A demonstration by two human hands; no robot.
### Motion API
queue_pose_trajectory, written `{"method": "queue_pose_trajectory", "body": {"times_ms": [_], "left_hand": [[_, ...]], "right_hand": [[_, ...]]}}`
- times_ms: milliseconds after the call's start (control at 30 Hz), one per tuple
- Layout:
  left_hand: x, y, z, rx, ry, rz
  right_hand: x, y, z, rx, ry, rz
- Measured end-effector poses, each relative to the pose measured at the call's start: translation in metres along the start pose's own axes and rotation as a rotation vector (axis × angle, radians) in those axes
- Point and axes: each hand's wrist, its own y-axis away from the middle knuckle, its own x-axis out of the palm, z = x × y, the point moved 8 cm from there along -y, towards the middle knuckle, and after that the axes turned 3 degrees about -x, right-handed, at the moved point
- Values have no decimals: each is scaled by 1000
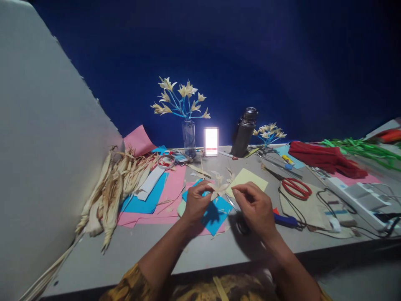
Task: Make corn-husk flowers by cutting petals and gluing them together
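Note:
A pale husk flower (220, 189) with pointed petals is held up between my two hands over the table. My left hand (198, 201) pinches its left side with thumb and fingers. At the right, my right hand (255, 207) has thumb and index pressed together at the tip of a petal. Below the flower lies a blue paper square (217, 217) with husk scraps and a shadow on it. A pale yellow paper (250, 180) lies behind my right hand.
Dried husks (112, 192) are piled at the left. Behind stand a glass vase (189, 140) of husk flowers and a dark flask (243, 136). Red-handled scissors (296, 189), a red cloth (326, 159), green strips (366, 150) and a white power strip (357, 200) lie right.

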Motion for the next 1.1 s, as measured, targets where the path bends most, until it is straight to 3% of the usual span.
{"method": "queue_pose_trajectory", "body": {"times_ms": [133, 233, 333, 433, 567, 767, 1000, 1100], "left_hand": [[4, -1, 12, -165, 148, 32], [6, -1, 16, -187, 141, 45], [8, -1, 13, -127, 87, 71], [11, 1, 6, -24, -2, 103], [14, 5, -5, 98, -142, 124], [16, 6, -14, 179, -207, 163], [17, 8, -13, 241, -341, 154], [18, 9, -15, 287, -360, 144]], "right_hand": [[-5, 3, -2, 14, -19, -3], [-3, 5, -1, 7, -31, 17], [-4, 5, 5, -31, -15, 13], [-8, 1, 19, -161, 57, 11], [4, -4, 32, -332, 323, 164], [22, -3, 20, -330, 578, 367], [27, -2, 21, -400, 658, 435], [26, -3, 21, -422, 631, 409]]}}
